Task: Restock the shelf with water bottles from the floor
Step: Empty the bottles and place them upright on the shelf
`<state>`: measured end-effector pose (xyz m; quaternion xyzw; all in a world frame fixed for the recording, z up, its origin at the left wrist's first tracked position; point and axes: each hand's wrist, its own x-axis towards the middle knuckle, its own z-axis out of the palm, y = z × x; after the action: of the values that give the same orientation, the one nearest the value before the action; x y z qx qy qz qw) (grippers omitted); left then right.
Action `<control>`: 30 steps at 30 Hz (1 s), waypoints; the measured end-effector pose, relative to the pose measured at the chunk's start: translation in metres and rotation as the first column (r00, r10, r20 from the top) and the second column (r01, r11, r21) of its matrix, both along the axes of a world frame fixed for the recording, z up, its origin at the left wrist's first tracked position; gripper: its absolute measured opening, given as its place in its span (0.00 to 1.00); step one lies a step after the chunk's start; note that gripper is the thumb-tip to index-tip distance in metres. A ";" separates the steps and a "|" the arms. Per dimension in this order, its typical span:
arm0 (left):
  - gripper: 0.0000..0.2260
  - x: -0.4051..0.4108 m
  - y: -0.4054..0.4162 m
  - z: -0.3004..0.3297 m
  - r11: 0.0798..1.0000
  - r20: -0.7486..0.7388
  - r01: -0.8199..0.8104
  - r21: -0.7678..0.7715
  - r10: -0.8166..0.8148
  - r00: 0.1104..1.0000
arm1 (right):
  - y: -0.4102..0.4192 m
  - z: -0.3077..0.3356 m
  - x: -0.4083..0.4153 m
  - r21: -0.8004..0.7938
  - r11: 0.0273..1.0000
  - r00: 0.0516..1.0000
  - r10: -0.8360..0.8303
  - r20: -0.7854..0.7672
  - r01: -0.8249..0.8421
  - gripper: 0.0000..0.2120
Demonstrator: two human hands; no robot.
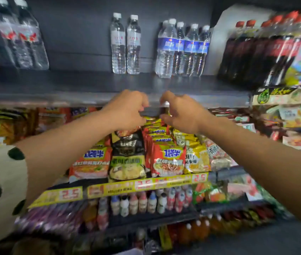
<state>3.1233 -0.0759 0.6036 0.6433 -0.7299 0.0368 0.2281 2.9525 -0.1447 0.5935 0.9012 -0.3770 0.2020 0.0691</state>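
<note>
Above both hands: water bottles (125, 45) upright on shelf (91, 83); untouched.

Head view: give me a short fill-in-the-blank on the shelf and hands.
The pair of water bottles mid-shelf has ____ caps.
The cola bottles stand at the ____ end of the top shelf.
The four bottles beside the pair carry ____ labels.
Both hands, left hand and right hand, hold ____ bottles.

Missing: white; right; blue; no
</note>
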 end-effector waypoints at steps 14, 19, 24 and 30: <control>0.06 0.038 0.071 -0.370 0.735 -0.058 -0.013 0.678 0.071 0.996 | 0.081 -0.373 0.047 0.622 0.778 0.957 0.238 -0.166 -0.086 0.19; 0.17 0.051 0.100 -0.507 0.576 -0.099 -0.065 0.815 0.249 0.964 | 0.110 -0.529 0.063 0.768 0.635 0.919 0.247 -0.308 0.086 0.26; 0.19 0.060 0.124 -0.611 0.445 -0.011 -0.143 0.884 0.326 0.945 | 0.122 -0.653 0.088 0.764 0.617 0.879 0.239 -0.413 0.191 0.27; 0.24 0.063 0.139 -0.689 0.461 -0.111 -0.074 0.884 0.360 0.926 | 0.125 -0.743 0.111 0.697 0.662 0.846 0.178 -0.503 0.275 0.24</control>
<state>3.1864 0.0632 -0.0858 0.7561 -0.5184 -0.3983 -0.0319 3.0632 -0.0194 -0.1493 0.8566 -0.4165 -0.2300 -0.1996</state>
